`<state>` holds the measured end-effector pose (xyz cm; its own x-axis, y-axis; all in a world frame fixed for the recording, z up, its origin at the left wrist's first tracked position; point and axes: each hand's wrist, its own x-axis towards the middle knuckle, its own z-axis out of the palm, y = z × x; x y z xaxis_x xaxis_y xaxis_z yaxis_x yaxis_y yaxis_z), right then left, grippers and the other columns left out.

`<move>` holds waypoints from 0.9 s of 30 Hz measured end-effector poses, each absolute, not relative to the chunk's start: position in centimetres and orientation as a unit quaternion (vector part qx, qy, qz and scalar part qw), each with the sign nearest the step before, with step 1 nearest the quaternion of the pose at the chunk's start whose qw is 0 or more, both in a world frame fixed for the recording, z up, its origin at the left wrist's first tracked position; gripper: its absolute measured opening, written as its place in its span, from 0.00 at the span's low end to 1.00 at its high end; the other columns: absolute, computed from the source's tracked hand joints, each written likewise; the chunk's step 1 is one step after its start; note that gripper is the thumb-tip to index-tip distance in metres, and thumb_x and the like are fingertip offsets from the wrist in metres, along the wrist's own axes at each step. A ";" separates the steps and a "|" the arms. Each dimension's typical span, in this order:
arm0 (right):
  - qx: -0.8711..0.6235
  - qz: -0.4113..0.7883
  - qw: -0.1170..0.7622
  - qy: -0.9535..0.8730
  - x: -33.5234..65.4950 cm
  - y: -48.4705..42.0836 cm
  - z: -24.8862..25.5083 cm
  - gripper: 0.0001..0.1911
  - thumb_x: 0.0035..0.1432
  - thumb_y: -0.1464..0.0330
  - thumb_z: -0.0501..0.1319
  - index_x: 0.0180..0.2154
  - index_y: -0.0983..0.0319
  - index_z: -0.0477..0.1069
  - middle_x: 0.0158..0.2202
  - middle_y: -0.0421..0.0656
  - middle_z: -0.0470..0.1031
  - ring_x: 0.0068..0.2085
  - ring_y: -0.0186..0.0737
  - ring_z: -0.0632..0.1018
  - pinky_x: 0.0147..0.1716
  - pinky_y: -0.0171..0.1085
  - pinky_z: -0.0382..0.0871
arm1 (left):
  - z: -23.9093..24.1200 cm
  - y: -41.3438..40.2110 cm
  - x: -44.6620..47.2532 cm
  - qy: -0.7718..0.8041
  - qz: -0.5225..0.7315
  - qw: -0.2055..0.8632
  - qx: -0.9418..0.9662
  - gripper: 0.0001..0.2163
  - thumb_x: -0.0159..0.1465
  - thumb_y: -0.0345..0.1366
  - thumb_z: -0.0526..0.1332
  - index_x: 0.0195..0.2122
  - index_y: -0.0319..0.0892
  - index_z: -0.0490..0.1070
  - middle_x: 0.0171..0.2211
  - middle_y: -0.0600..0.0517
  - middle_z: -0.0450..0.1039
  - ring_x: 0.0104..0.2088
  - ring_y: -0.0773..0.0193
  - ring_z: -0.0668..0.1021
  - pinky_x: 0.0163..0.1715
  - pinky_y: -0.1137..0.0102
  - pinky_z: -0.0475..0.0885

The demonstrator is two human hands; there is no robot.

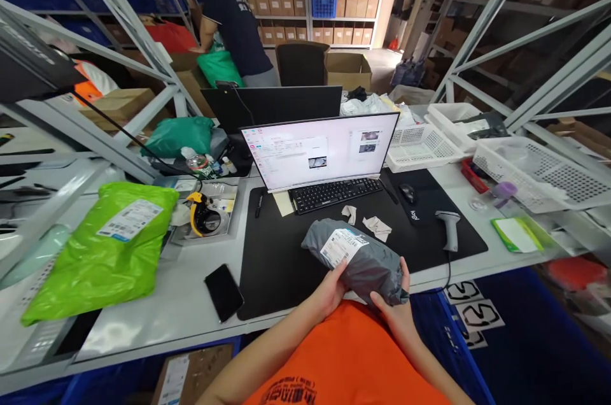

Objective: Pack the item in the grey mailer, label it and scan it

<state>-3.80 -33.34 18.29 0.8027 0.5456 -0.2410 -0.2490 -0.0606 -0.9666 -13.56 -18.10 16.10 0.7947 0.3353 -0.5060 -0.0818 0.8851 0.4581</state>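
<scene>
A dark grey plastic-wrapped parcel (372, 268) is held between both my hands, just above the front edge of the black desk mat (277, 265). Its white shipping label (342, 246) faces up, toward the left end. My left hand (333, 287) grips the near side by the label, thumb on top. Around the right end closes my right hand (398, 303), its thumb in front and fingers behind. Two crumpled paper scraps lie beyond the parcel, one of them a torn piece (377, 228). A barcode scanner (449, 230) rests to the right.
A monitor (324, 150) and keyboard (337, 193) stand behind the mat. At left are a phone (224, 292), a bright green parcel (109, 246) and a tape dispenser (204, 214). White baskets (539, 169) line the right. A co-worker (236, 23) stands beyond the desk, handling a green bag.
</scene>
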 end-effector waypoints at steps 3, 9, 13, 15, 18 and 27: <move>-0.658 0.304 0.678 -0.121 -2.9 -32.8 18.0 0.68 0.44 0.56 0.78 0.74 0.53 0.39 0.70 0.53 0.61 0.67 0.56 0.69 0.67 0.55 0.60 | 16.1 -18.0 -12.9 0.310 0.142 0.917 0.206 0.27 0.60 0.46 0.74 0.56 0.35 0.76 0.59 0.38 0.75 0.66 0.42 0.70 0.71 0.52 0.59; -0.648 0.312 0.683 -0.126 -2.0 -32.0 18.4 0.68 0.44 0.55 0.77 0.74 0.55 0.37 0.73 0.55 0.54 0.70 0.55 0.64 0.70 0.55 0.54 | 16.8 -17.7 -11.8 0.320 0.154 0.912 0.206 0.23 0.63 0.43 0.70 0.56 0.36 0.75 0.59 0.40 0.76 0.66 0.46 0.71 0.70 0.56 0.61; -0.636 0.317 0.691 -0.131 -1.9 -31.7 19.2 0.67 0.43 0.56 0.78 0.74 0.55 0.39 0.70 0.55 0.60 0.69 0.55 0.65 0.70 0.55 0.55 | 17.8 -17.0 -11.6 0.376 0.164 0.898 0.162 0.23 0.70 0.42 0.60 0.64 0.38 0.68 0.57 0.44 0.78 0.62 0.51 0.75 0.68 0.57 0.64; -0.626 0.307 0.701 -0.149 -1.9 -31.7 19.4 0.67 0.43 0.57 0.78 0.74 0.54 0.40 0.70 0.54 0.60 0.70 0.53 0.64 0.70 0.54 0.53 | 18.4 -16.5 -11.7 0.408 0.178 0.886 0.127 0.25 0.73 0.44 0.56 0.68 0.40 0.63 0.55 0.44 0.79 0.58 0.51 0.78 0.65 0.55 0.68; -0.633 0.281 0.699 -0.181 -2.1 -32.0 19.2 0.67 0.42 0.58 0.79 0.73 0.55 0.40 0.73 0.54 0.54 0.72 0.52 0.60 0.71 0.52 0.51 | 19.2 -15.8 -12.3 0.435 0.174 0.879 0.081 0.26 0.74 0.48 0.55 0.69 0.42 0.61 0.51 0.44 0.81 0.50 0.52 0.82 0.57 0.57 0.75; -0.703 0.213 0.623 -0.269 -3.6 -33.3 18.2 0.66 0.40 0.63 0.77 0.74 0.58 0.43 0.73 0.55 0.51 0.73 0.61 0.56 0.72 0.57 0.50 | 19.2 -15.3 -15.4 0.485 0.082 0.866 0.093 0.31 0.73 0.55 0.55 0.70 0.39 0.57 0.47 0.41 0.79 0.41 0.52 0.83 0.46 0.58 0.79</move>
<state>-3.59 -33.27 18.17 0.7647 0.6433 0.0365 0.1130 -0.0781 -0.9905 -15.38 -15.31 19.24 0.5167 0.2314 -0.8243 -0.0512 0.9694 0.2400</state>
